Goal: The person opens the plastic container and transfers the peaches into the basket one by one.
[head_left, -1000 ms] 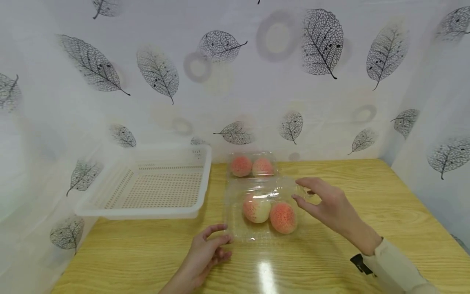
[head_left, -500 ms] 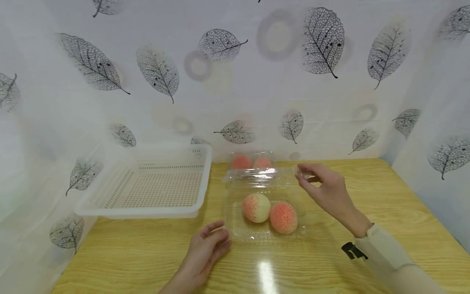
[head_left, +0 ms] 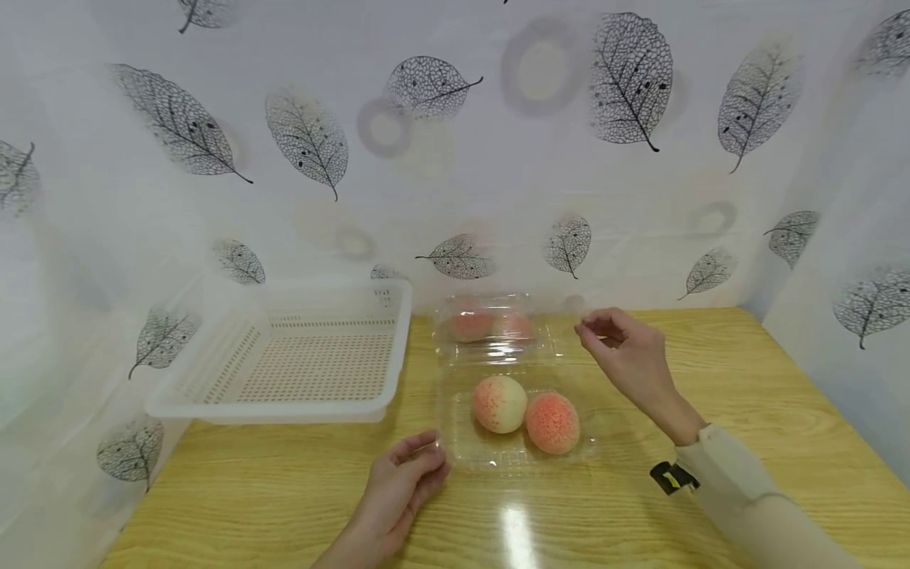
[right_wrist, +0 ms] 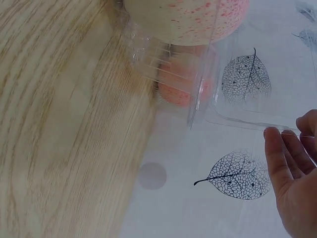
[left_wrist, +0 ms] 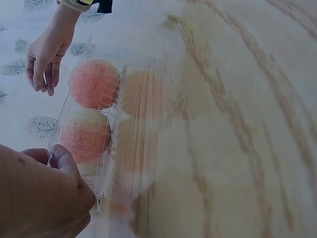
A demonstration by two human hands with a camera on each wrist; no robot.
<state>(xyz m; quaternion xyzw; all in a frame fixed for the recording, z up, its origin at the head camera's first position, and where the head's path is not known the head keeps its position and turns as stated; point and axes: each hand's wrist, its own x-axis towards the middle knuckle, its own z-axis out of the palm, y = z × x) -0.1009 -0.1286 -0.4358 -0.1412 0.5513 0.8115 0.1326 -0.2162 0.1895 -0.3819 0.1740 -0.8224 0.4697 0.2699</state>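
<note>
My right hand pinches the raised lid of the clear clamshell box; the right wrist camera shows thumb and fingertips meeting at its clear rim. My left hand grips the near left corner, thumb and finger closed on the edge, as the left wrist camera confirms.

To work this lid well from here, I would let the left hand anchor the corner with just enough squeeze, and swing the lid about its hinge with the right in a slow arc. Thin plastic like this probably flexes, so a light pinch on the rim seems wiser than a hard one; a jerk might slide the whole box or set the fruit rolling.

Inside the base, a cream-and-pink peach sits about two o'clock from my left hand. A redder peach is beside it, touching or nearly so, at eight o'clock from my right. At twelve o'clock beyond the lid, two more peaches show through the plastic, in what looks like a second clear box. The white slotted basket lies between ten and eleven o'clock from my left hand, on the wooden table.
</note>
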